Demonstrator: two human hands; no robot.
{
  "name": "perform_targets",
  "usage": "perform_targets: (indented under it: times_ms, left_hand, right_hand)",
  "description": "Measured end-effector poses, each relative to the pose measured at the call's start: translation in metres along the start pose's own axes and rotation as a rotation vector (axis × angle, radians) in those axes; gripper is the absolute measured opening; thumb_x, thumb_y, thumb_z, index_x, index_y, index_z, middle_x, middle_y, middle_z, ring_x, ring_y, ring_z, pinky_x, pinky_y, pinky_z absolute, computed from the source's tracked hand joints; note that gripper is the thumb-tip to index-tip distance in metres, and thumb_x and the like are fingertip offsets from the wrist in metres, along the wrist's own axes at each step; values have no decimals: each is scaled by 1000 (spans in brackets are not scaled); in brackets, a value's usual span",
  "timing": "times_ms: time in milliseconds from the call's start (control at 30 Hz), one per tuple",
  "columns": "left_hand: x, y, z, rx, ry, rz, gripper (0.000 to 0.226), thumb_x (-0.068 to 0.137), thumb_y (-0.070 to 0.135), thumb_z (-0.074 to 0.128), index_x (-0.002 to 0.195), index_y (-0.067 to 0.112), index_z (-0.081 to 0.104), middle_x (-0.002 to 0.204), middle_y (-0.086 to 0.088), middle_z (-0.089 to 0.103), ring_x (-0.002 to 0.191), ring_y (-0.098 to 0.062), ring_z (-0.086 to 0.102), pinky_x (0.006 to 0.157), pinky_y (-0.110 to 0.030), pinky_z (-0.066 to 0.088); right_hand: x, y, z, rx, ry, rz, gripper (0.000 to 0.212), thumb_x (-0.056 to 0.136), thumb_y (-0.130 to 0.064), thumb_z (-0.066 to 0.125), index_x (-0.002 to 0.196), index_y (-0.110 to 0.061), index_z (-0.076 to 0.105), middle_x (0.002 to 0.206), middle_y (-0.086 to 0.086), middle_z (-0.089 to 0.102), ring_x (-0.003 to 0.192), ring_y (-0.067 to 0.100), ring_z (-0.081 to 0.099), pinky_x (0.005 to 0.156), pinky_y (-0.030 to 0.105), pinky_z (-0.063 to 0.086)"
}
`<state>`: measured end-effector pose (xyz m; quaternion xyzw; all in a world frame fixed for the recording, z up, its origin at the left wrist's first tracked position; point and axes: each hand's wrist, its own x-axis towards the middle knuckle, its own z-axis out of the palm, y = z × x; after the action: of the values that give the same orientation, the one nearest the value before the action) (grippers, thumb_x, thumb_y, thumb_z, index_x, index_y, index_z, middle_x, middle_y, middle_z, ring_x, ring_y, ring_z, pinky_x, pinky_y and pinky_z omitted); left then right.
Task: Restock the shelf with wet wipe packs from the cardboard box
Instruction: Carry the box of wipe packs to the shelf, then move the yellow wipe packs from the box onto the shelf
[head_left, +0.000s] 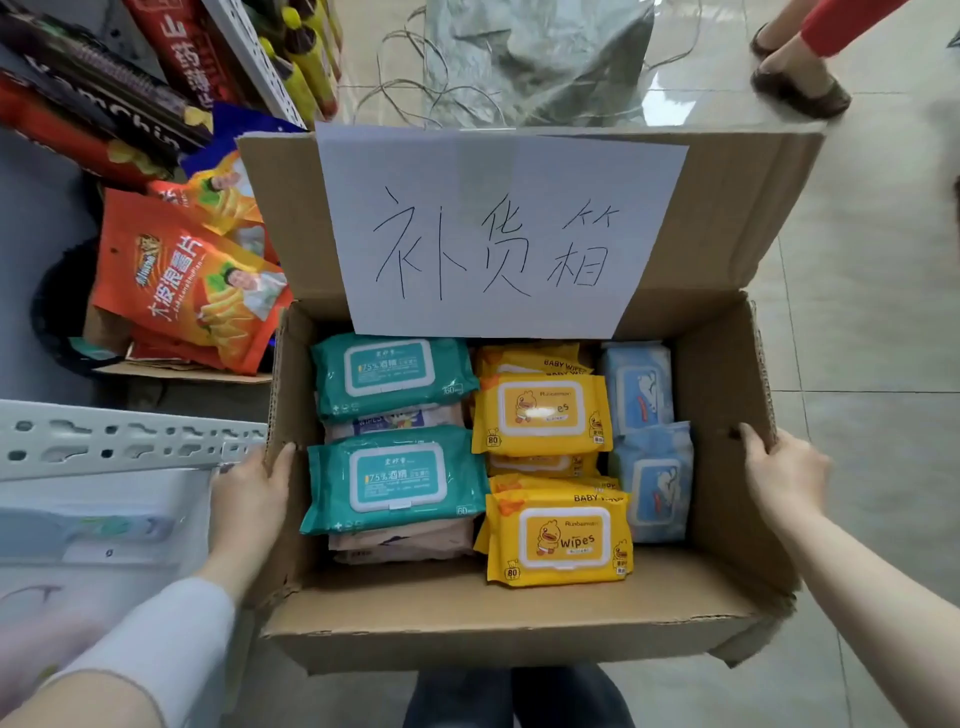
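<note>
- The left hand (249, 499) is clamped on the left wall of the cardboard box (493, 613). The thumb is hooked over the rim to the inside and the fingers are out of sight on the outer face.
- The right hand (779, 478) is closed on the right wall in the same way, thumb inside, wrist bent inward.
- A pale sleeve (171, 639) is worn on the left forearm, while the right forearm is bare. Both arms are stretched forward and down.
- The box is plain brown corrugated board with ragged torn edges. It is open at the top, with its far flap standing up.
- A white paper sheet (498, 228) is fixed to that flap, with "补货箱" handwritten in black pen.
- The wet wipe packs are inside, soft glossy film pouches with rounded flip lids.
- Two teal packs (397, 478) marked "75% 酒精" are laid on the left over pinkish packs (405, 543).
- Yellow packs (561, 538) are stacked in the middle, printed with a duck, "Wipes", "BABY WIPES" and "80".
- Pale blue packs (654, 480) are stood on edge along the right.
- A grey perforated metal shelf (130, 439) is seen just beside the left hand.
- Orange crinkled snack bags (187, 291) are heaped further left.
- Glossy tiled floor (857, 312) is spread out to the right.
</note>
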<state>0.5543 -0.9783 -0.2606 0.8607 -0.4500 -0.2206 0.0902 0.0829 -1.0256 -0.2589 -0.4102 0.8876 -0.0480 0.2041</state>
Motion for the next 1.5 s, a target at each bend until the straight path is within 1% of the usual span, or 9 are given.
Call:
perform_targets:
  times_ms: [200,400,533,667,767,967,1133,1333,1500]
  left_hand:
    - [-3,-2,0,56,-22,-12,37,97,26,46,95,-7,62,92,-34,64,89,-48,57,76,-47,45]
    - [-3,11,2,114,-99,-117,41,98,26,42,107,-10,58,107,-37,59,101,-51,53,84,-48,42]
    - [-13,32,-5,31,-175,-175,45,96,27,46,127,-6,46,124,-30,55,115,-46,51,93,-47,41]
    - [-40,56,-25,45,-162,32,55,91,22,56,139,1,38,144,-20,41,133,-35,38,110,-44,30]
    - [-60,72,-35,83,-219,144,54,88,23,61,135,4,43,140,-16,47,130,-31,43,108,-42,33]
    - [-80,90,-38,57,-270,-20,67,82,41,66,136,10,41,136,-12,49,125,-29,47,103,-42,39]
    - [-73,110,-17,-9,-343,38,62,84,41,63,134,11,43,136,-9,51,124,-25,49,102,-39,41]
    - [-63,166,35,-130,-523,42,67,82,41,66,133,5,42,135,-11,51,122,-27,50,99,-36,41]
    - [-35,190,83,-178,-457,-99,83,73,52,70,131,-1,41,130,-19,52,121,-34,49,100,-41,42]
  right_hand:
    - [-6,-3,2,-11,-13,35,41,95,-32,46,98,4,65,99,33,64,97,46,57,78,42,46]
    - [-8,-4,0,-19,-72,78,41,95,-35,45,102,0,64,104,28,64,101,43,56,79,40,45]
    - [-16,-6,-13,-98,-164,91,43,93,-37,48,120,-4,53,120,23,59,113,40,52,89,42,43]
    - [-47,-17,-34,-222,-85,-106,63,90,-34,54,140,-4,31,142,19,41,134,35,33,108,45,28]
    - [-71,-32,-45,-316,-143,-289,69,92,-39,50,146,-7,22,151,13,28,142,30,20,116,43,19]
    - [-99,-61,-41,-216,-226,-384,71,89,-47,53,144,-9,28,145,12,38,137,28,31,112,41,30]
    - [-92,-70,-15,-160,-323,-313,78,85,-51,56,143,-8,28,143,13,40,132,29,37,105,41,36]
    - [-96,-51,6,-19,-722,-133,93,72,-48,73,143,-8,28,145,12,39,134,27,36,106,38,35]
    - [-94,-31,23,109,-816,-20,93,65,-36,82,138,-10,32,138,8,48,127,24,46,103,36,40]
